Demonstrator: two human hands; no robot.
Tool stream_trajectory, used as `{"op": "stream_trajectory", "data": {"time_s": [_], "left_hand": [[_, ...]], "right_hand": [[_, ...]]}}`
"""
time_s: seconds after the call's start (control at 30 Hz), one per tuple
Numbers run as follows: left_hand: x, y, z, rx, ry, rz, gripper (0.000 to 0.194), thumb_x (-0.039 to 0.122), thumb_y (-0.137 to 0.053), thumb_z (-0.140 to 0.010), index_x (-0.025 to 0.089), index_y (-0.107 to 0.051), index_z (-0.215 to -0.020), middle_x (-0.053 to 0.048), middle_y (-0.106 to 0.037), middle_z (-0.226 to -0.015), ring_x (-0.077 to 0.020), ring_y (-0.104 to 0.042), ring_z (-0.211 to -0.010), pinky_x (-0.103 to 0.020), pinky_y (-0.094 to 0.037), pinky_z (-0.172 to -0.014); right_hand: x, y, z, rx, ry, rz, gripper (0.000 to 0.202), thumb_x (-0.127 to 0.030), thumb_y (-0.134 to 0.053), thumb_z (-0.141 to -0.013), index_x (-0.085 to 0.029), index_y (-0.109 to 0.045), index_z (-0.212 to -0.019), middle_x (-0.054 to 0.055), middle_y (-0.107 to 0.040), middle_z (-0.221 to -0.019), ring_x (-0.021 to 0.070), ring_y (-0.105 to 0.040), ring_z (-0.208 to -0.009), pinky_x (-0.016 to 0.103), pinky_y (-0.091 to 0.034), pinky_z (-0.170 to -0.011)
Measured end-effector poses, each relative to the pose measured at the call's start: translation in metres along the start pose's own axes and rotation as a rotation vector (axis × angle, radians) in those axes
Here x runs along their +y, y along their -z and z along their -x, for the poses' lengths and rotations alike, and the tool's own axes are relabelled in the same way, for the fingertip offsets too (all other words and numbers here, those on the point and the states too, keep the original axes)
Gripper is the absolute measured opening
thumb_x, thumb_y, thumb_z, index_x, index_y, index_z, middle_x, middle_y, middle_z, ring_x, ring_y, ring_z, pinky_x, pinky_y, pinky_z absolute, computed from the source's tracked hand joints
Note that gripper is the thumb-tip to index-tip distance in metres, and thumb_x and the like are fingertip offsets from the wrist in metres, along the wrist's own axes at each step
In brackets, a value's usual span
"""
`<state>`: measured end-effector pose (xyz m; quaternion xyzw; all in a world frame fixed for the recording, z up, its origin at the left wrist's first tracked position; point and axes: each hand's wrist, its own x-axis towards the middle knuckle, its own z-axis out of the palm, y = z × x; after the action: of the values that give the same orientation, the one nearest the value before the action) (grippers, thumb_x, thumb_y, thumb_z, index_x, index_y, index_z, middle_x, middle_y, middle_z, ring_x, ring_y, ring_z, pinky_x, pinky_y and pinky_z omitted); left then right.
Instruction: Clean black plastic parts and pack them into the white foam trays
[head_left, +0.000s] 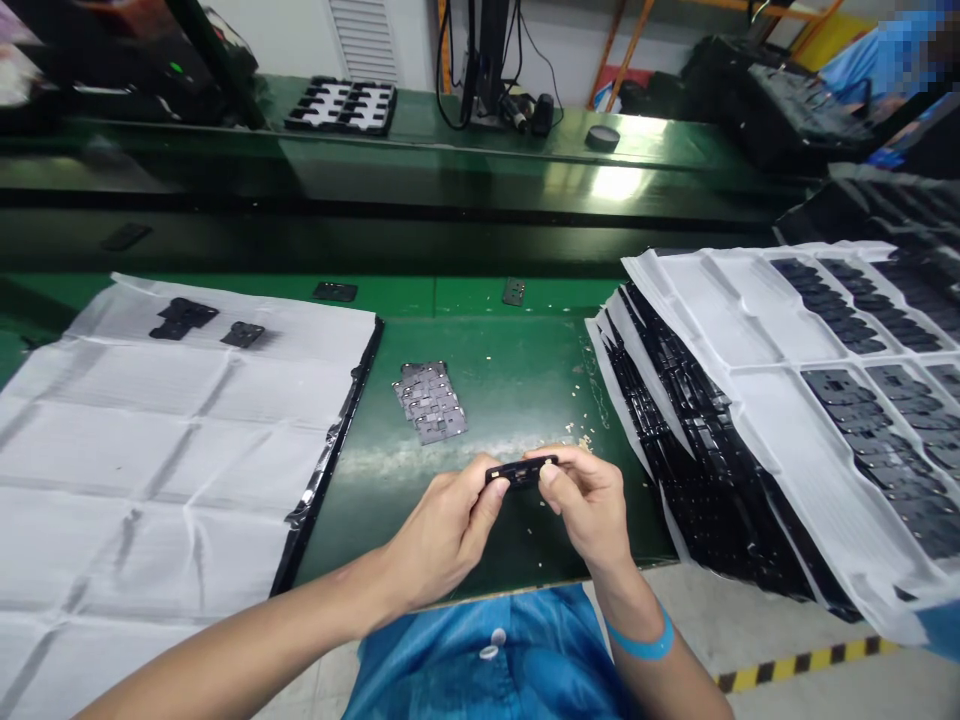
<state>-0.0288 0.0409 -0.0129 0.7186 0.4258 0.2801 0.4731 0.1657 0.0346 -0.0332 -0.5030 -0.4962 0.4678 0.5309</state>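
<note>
Between both hands, above the front of the green table (495,370), is a small flat black plastic part (523,472), tilted edge-on towards me. My left hand (446,520) pinches its left end between thumb and fingers. At the right end, my right hand (589,500) grips it, with the thumb pressed on the near face by a small pale piece (549,463). Beyond my hands, slightly left, lies an overlapping group of similar dark parts (431,403). Tiny pale pieces (583,442) are scattered on the table just beyond my right hand.
On the left, a white sheet (187,430) carries a few black parts (244,334). Stacked trays (750,420) lean at the right, the top one holding rows of black parts (877,450). A raised green ledge (420,170) runs across the back, bearing a black-and-white tray (341,105).
</note>
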Motion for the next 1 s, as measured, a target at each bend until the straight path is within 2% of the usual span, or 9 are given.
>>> {"op": "stream_trajectory", "data": {"time_s": [0.23,0.47,0.57,0.7,0.87,1.0], "left_hand": [[-0.003,-0.003,0.003,-0.029,0.004,-0.003,0.026,0.033,-0.036,-0.112,0.022,-0.047,-0.091,0.006,-0.044,-0.069,-0.0125,-0.041,-0.057,-0.027,-0.033,-0.059],[-0.005,-0.001,0.000,-0.024,0.030,0.002,0.027,0.034,-0.037,-0.111,0.023,-0.045,-0.088,0.006,-0.043,-0.067,-0.0125,-0.040,-0.055,-0.027,-0.032,-0.058],[-0.005,0.001,-0.002,-0.020,0.020,0.014,0.027,0.033,-0.038,-0.111,0.023,-0.045,-0.087,0.006,-0.043,-0.067,-0.0123,-0.040,-0.056,-0.027,-0.032,-0.058],[-0.003,0.005,-0.005,-0.037,0.027,0.055,0.026,0.033,-0.039,-0.110,0.021,-0.048,-0.089,0.006,-0.045,-0.069,-0.0122,-0.042,-0.058,-0.027,-0.033,-0.059],[0.001,0.010,-0.006,-0.034,0.037,0.189,0.031,0.034,-0.035,-0.110,0.021,-0.047,-0.084,0.004,-0.048,-0.067,-0.0131,-0.043,-0.059,-0.027,-0.035,-0.060],[-0.003,0.009,-0.004,0.011,0.044,0.205,0.039,0.037,-0.030,-0.112,0.021,-0.045,-0.079,0.004,-0.046,-0.065,-0.0131,-0.042,-0.059,-0.029,-0.035,-0.062]], "right_hand": [[0.000,0.000,-0.001,0.005,-0.016,0.019,0.018,-0.029,-0.068,-0.092,-0.018,-0.081,-0.086,-0.006,-0.050,-0.049,0.0097,-0.042,-0.043,0.023,-0.038,-0.045],[0.008,0.001,0.001,-0.012,-0.041,0.006,0.018,-0.024,-0.065,-0.091,-0.017,-0.082,-0.091,-0.005,-0.054,-0.052,0.0094,-0.045,-0.044,0.023,-0.037,-0.045],[0.005,0.005,0.000,-0.058,-0.031,-0.018,0.017,-0.023,-0.066,-0.091,-0.017,-0.081,-0.095,-0.004,-0.056,-0.054,0.0099,-0.049,-0.045,0.022,-0.040,-0.046],[-0.002,0.011,-0.001,-0.166,-0.031,-0.056,0.015,-0.023,-0.069,-0.093,-0.018,-0.079,-0.103,-0.003,-0.062,-0.060,0.0118,-0.058,-0.051,0.024,-0.048,-0.052],[-0.008,0.006,0.001,-0.106,0.014,0.039,0.012,-0.026,-0.068,-0.100,-0.019,-0.077,-0.097,-0.002,-0.062,-0.064,0.0105,-0.055,-0.046,0.024,-0.047,-0.047],[-0.009,0.001,0.008,-0.104,0.079,0.077,0.012,-0.024,-0.067,-0.102,-0.020,-0.078,-0.100,0.001,-0.068,-0.080,0.0095,-0.058,-0.048,0.024,-0.047,-0.046]]}}
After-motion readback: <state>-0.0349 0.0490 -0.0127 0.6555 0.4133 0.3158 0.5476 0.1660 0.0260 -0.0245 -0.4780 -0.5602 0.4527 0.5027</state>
